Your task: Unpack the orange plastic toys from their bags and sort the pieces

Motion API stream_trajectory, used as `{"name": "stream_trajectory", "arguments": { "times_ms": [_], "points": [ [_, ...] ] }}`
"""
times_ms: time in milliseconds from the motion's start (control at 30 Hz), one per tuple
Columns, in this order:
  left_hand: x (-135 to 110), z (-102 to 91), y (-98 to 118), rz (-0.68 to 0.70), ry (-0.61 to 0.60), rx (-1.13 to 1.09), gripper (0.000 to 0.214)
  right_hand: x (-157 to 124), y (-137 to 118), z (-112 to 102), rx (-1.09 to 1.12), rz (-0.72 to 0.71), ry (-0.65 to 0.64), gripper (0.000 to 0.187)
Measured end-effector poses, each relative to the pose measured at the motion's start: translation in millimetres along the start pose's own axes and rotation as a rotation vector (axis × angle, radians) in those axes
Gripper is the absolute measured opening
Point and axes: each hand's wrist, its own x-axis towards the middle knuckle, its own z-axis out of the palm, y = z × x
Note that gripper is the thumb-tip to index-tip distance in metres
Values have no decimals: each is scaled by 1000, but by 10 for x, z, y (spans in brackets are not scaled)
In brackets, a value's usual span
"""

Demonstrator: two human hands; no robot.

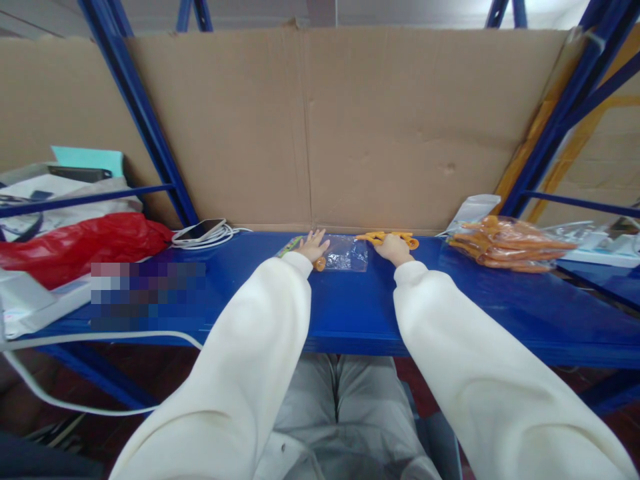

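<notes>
My left hand lies with its fingers spread over the left part of a clear plastic bag. Beside its palm a small orange round end shows, and a green-and-yellow printed patch peeks out at the bag's left end. To the right, my right hand is closed on a slim orange plastic piece with ring-shaped ends. Its fingers hide the middle of the piece, so its exact kind cannot be made out.
Clear bags of long orange pieces lie at the right. A phone with a coiled white cable and a red plastic bag are at the left. A cardboard panel stands behind the blue shelf, between blue posts.
</notes>
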Motion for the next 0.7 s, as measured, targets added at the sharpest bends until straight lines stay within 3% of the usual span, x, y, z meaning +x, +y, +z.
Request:
{"name": "stream_trajectory", "arguments": {
  "times_ms": [100, 267, 367, 467, 700],
  "points": [
    [5, 14, -5, 3, 16, -5, 61, 21, 74, -160, 74, 44, 49, 42],
    [35, 49, -25, -3, 37, 0, 60, 68, 207, -542, 291, -18, 169, 34],
    [56, 59, -40, -2, 27, 0, 61, 49, 281, -734, 294, -121, 45, 30],
    [71, 64, -53, 15, 18, -14, 61, -23, 285, -844, 146, -245, -136, 24],
    [80, 68, -57, 22, 29, -31, 61, -207, 30, -775, 13, -250, -301, 31]
  ]
}}
